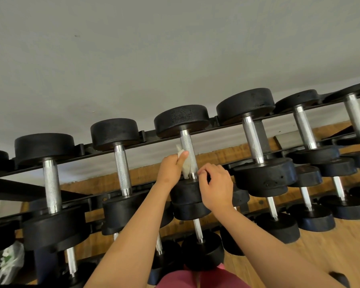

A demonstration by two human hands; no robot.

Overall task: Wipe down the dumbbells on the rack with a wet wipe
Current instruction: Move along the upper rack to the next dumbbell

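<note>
at 6 o'clock of centre, the left hand (171,169) pinches a wet wipe (187,166) against the handle (186,142) of a dumbbell (182,119) on the rack (146,136); at its 3 o'clock, the right hand (216,188) curls round the near head (186,194).

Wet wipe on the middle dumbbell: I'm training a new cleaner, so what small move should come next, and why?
Probably slide the wet wipe up the handle toward the far head. The left hand holds it against the handle's lower end, beside the near head that the right hand grips, and the knurled stretch above it is bare.
</note>
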